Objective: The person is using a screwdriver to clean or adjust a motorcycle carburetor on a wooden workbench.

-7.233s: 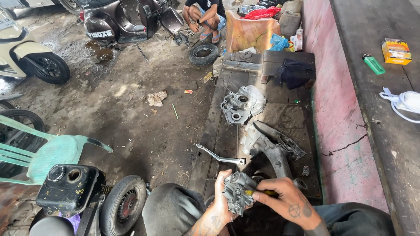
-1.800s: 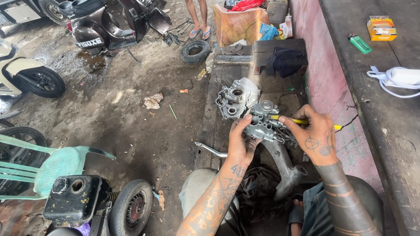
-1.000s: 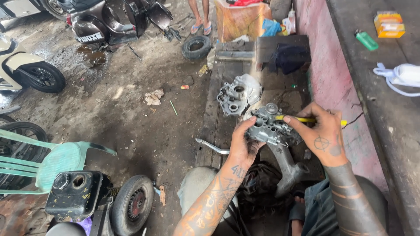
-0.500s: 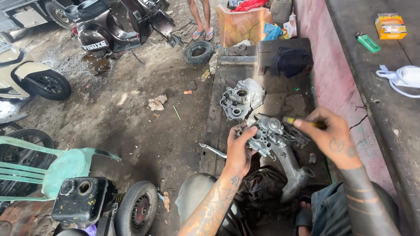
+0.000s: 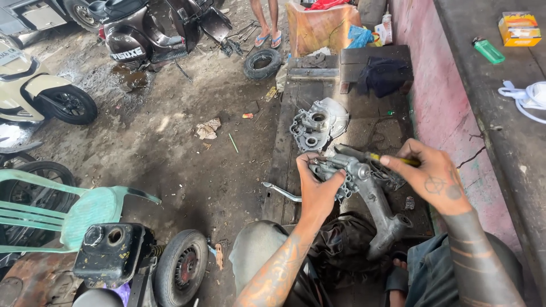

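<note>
Far right, up on the grey ledge (image 5: 483,113): sat a small yellow-and-orange box (image 5: 519,28), squarish, printed face up. Just left of it and nearer, lay a slim green lighter (image 5: 488,50), angled. Further right and nearer, curled a white cord bundle (image 5: 526,96) at the frame edge. Far centre, stood an orange-brown bag (image 5: 321,28) with a blue plastic scrap (image 5: 359,36) just beside it, and a small white bottle (image 5: 387,31) to the right of that. Far left, showed a pale label strip on the tail of a dark scooter (image 5: 149,31); lettering left unread.

Down to the hands. Left hand (image 5: 318,185) curled around the near-left side of the grey metal engine part (image 5: 364,182), fingers wrapped over its top, thumb pressed against it. Right hand (image 5: 435,179) came in from the right, fingers pinched on a yellow-handled tool (image 5: 392,160), tip pointed left at the part; rest of the hand loosely closed.

Engine part held just above the dark wooden tabletop (image 5: 364,128), its long arm running down to the near right. Beyond it, rested a second grey casing (image 5: 315,125) on the boards, close by but apart. Left of the hands, poked a bent metal lever (image 5: 281,192) over the tabletop's edge. Near left, stood a green plastic chair (image 5: 68,207) beside a black fuel tank (image 5: 111,256) and a small wheel (image 5: 181,267).
</note>
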